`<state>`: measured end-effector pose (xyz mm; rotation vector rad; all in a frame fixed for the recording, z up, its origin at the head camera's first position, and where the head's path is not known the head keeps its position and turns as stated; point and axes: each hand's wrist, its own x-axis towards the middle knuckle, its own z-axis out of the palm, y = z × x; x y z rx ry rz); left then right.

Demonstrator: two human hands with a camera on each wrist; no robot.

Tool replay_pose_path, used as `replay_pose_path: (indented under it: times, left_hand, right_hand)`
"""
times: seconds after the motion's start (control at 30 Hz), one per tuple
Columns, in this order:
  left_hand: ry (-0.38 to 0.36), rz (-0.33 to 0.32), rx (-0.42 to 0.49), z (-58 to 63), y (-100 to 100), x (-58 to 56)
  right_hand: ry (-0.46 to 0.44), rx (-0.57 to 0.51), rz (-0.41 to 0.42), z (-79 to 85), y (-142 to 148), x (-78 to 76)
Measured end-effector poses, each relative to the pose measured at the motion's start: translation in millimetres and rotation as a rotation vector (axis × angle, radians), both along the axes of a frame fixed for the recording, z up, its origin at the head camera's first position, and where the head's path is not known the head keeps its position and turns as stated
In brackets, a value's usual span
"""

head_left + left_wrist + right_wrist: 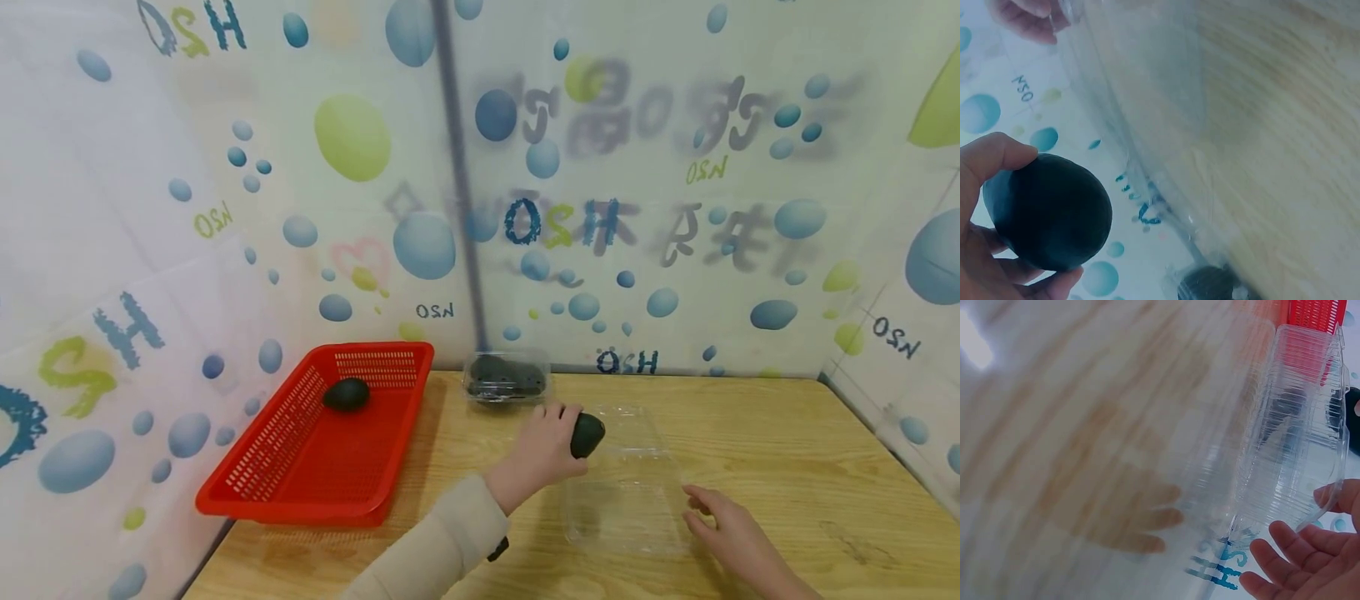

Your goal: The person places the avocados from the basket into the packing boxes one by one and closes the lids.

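Observation:
Thumb and fingers of my left hand (542, 450) grip a dark green avocado (587, 436), held above the left side of an open clear plastic clamshell box (626, 512). The left wrist view shows the avocado (1054, 212) rounded and smooth, fingers around its left side. My right hand (731, 533) is at the box's right edge, its fingers loosely spread. In the right wrist view, the right thumb lies right at the rim of the box (1291, 425), the other fingers (1285, 556) relaxed beside it. Inside the box no avocado shows.
A red plastic basket (322, 458) stands on the left with one avocado (347, 394) in it. Behind the open box, a closed clear box (506, 379) of dark avocados sits by the patterned curtain (645, 292). Wooden table (810, 475) extends to the right.

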<state>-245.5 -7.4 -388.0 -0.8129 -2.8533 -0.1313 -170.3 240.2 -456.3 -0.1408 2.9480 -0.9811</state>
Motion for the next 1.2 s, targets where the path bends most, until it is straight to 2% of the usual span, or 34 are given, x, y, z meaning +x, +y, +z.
replay_pose_path:
  times: [0.23,0.53,0.73,0.87,1.03,1.2]
  left_hand:
    - [-0.012,-0.047,-0.061,-17.7,17.8,10.8]
    - [0.047,-0.123,-0.177,-37.2,29.6,18.7]
    - [0.031,-0.100,-0.200,-48.7,33.8,17.8]
    - [0.054,-0.078,-0.239,-53.7,34.5,18.8]
    - [0.083,-0.079,-0.223,-56.9,33.9,19.7]
    - [0.050,-0.073,-0.201,-57.9,32.9,18.2]
  right_hand:
    - [-0.002,0.001,-0.007,0.7,-0.6,0.4]
    - [-0.022,0.005,-0.014,1.2,-0.2,-0.7]
    - [-0.008,0.003,-0.012,0.6,-0.5,-0.5]
    - [0.008,-0.004,-0.004,0.3,-1.2,0.5]
    - [-0.007,-0.013,0.001,0.9,-1.8,1.7]
    - [-0.003,0.011,0.009,2.2,-3.0,1.6]
